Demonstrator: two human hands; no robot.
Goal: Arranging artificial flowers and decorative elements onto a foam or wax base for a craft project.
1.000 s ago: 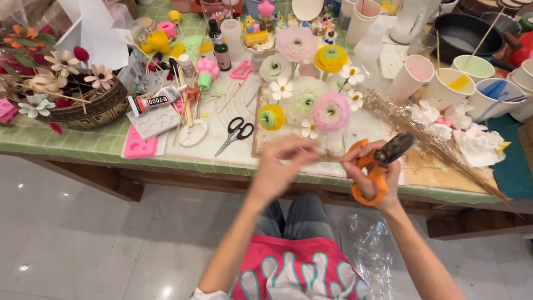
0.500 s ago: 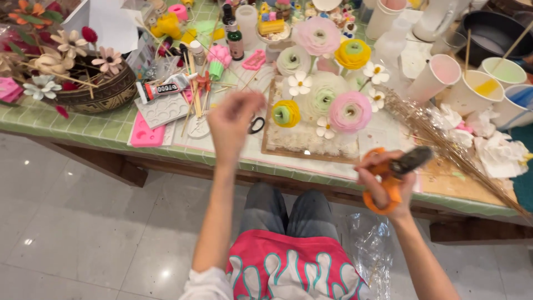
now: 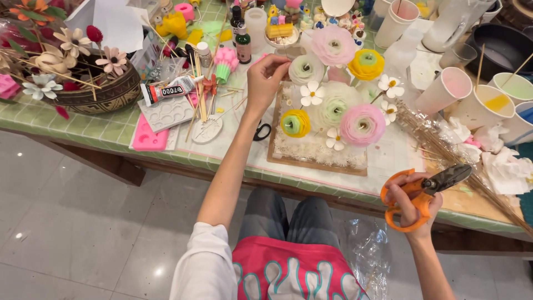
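1. Over the green-tiled worktop [image 3: 83, 133], the left hand [image 3: 266, 75] reaches forward with its fingers curled loosely in, pinching nothing that can be made out; it hovers just beside the pale green paper rosette [image 3: 306, 68] at the back of the flower arrangement.
2. Near the worktop's front edge, the right hand [image 3: 413, 203] has its grip closed around the orange-handled scissors [image 3: 425, 191], fingers through the plastic loops, the dark blades shut and pointing up to the right.
3. To my eye the work in hand is a light touch at the arrangement: the reaching fingers should come in from above and to the side, so the petals are not crushed, while the scissors stay low and clear of the stems.
4. The blooms are layered, ruffled rounds: a pink paper flower [image 3: 362, 124], a yellow one [image 3: 296, 122], an orange-yellow one [image 3: 366, 64], with small flat white daisies [image 3: 311, 93] between them.
5. They stand in a shallow wooden tray [image 3: 316, 164] filled with something white and grainy.
6. A bundle of thin, brittle-looking dried stalks [image 3: 444, 150] lies to the right, and a carved dark bowl [image 3: 100, 94] of flowers stands well apart on the left.
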